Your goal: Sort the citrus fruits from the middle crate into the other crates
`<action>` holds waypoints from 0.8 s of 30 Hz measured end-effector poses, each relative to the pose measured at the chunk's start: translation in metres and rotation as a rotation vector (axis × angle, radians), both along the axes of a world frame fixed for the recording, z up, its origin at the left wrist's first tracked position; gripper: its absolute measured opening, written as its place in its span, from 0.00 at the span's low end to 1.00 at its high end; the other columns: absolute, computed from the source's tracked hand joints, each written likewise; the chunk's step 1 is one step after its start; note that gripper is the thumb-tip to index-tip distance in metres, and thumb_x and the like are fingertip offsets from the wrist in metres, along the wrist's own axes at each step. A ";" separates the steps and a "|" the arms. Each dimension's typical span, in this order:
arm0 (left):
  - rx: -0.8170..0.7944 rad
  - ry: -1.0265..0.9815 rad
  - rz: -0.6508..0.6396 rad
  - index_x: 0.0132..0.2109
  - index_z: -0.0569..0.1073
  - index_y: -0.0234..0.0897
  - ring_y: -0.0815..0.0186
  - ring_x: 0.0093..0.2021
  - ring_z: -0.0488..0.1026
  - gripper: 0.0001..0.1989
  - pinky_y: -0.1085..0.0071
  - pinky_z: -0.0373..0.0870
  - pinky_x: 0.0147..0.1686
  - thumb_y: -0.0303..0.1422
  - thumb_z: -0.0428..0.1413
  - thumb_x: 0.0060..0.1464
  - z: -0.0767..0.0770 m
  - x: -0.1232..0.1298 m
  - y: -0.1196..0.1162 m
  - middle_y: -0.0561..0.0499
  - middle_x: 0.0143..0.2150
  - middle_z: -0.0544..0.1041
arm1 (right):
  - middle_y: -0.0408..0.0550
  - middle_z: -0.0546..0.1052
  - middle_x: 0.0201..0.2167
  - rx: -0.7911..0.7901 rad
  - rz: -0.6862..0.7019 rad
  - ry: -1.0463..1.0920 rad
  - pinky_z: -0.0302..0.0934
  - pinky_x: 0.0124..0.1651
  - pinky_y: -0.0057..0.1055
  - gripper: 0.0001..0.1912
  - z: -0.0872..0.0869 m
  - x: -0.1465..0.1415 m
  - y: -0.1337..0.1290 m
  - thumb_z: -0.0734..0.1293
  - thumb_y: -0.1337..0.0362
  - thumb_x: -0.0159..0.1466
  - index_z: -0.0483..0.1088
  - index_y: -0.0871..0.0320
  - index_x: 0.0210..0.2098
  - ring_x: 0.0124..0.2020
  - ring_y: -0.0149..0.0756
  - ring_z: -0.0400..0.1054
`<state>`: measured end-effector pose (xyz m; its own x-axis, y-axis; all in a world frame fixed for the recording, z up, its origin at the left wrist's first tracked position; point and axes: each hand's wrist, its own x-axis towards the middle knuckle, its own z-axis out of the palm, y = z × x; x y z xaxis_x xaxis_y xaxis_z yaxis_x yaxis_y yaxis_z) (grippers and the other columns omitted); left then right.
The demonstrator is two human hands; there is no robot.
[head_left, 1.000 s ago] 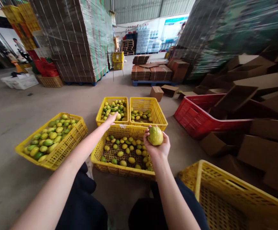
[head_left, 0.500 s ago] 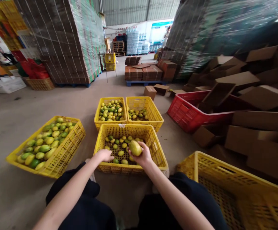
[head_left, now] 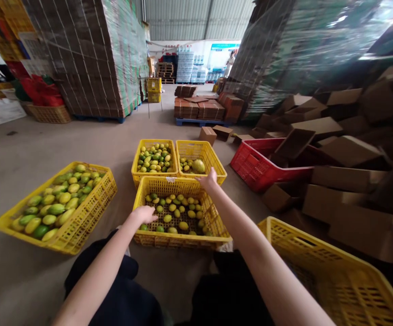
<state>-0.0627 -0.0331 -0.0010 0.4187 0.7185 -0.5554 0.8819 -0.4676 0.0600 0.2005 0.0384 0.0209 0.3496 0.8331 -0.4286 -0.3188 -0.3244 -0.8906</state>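
Observation:
My right hand reaches over the rim between the front and back right crates, fingers spread and holding nothing. Just beyond its fingertips is a large yellow-green oval fruit, apart from the hand, at the back right crate; whether it is airborne or resting there I cannot tell. My left hand hovers over the left side of the front yellow crate, its fingers stretched out with nothing visible in them. Several smaller yellow and green fruits lie scattered on that crate's slatted bottom.
A fuller fruit crate stands at the left, another at the back left. To the right are a yellow crate, a red crate and a heap of cardboard boxes. Wrapped pallet stacks rise behind.
My right hand has moved forward and let go of the large fruit, which is now beyond it at the back right crate. My left hand stays over the front crate. The view has shifted slightly.

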 end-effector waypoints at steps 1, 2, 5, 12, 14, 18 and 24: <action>-0.001 0.003 0.002 0.53 0.71 0.32 0.55 0.53 0.72 0.22 0.65 0.68 0.50 0.41 0.45 0.60 0.000 0.000 0.000 0.38 0.55 0.73 | 0.52 0.69 0.52 -0.004 -0.022 -0.015 0.69 0.42 0.35 0.24 0.008 0.008 0.010 0.60 0.53 0.64 0.58 0.50 0.59 0.49 0.39 0.67; -0.001 0.008 0.004 0.53 0.71 0.33 0.55 0.53 0.72 0.22 0.65 0.68 0.49 0.41 0.45 0.60 0.000 0.000 0.000 0.38 0.55 0.73 | 0.52 0.69 0.52 -0.005 -0.030 -0.027 0.69 0.42 0.36 0.25 0.013 0.014 0.014 0.59 0.53 0.65 0.56 0.50 0.60 0.50 0.39 0.67; 0.000 0.025 0.007 0.53 0.72 0.34 0.56 0.53 0.73 0.21 0.66 0.69 0.49 0.41 0.46 0.59 -0.003 0.000 0.000 0.39 0.54 0.74 | 0.52 0.70 0.51 -0.028 0.022 -0.062 0.69 0.40 0.34 0.20 0.002 0.024 -0.005 0.56 0.56 0.65 0.60 0.51 0.56 0.45 0.37 0.70; -0.061 0.086 -0.009 0.57 0.69 0.35 0.56 0.54 0.71 0.23 0.66 0.68 0.50 0.41 0.47 0.59 -0.020 0.001 -0.002 0.39 0.57 0.72 | 0.52 0.75 0.32 -0.328 0.303 -0.244 0.67 0.34 0.33 0.05 -0.069 0.046 -0.079 0.63 0.67 0.61 0.70 0.62 0.35 0.29 0.35 0.70; -0.082 0.098 -0.016 0.58 0.68 0.35 0.56 0.55 0.71 0.24 0.66 0.68 0.50 0.42 0.46 0.60 -0.024 0.001 -0.002 0.39 0.57 0.72 | 0.51 0.75 0.33 -0.385 0.350 -0.331 0.67 0.36 0.33 0.05 -0.083 0.054 -0.080 0.65 0.67 0.61 0.70 0.62 0.36 0.32 0.35 0.71; -0.099 0.114 -0.018 0.59 0.67 0.33 0.55 0.55 0.70 0.24 0.65 0.67 0.51 0.41 0.45 0.60 -0.026 0.002 0.001 0.37 0.57 0.71 | 0.52 0.74 0.44 -0.448 0.466 -0.441 0.67 0.44 0.39 0.11 -0.112 0.059 -0.064 0.65 0.63 0.64 0.70 0.61 0.45 0.42 0.39 0.70; -0.104 0.142 -0.024 0.58 0.67 0.29 0.50 0.55 0.70 0.24 0.59 0.66 0.52 0.38 0.45 0.61 -0.035 0.008 0.017 0.33 0.57 0.71 | 0.51 0.70 0.52 -0.310 0.550 -0.383 0.66 0.48 0.42 0.17 -0.184 0.030 -0.044 0.63 0.59 0.66 0.67 0.58 0.52 0.47 0.39 0.68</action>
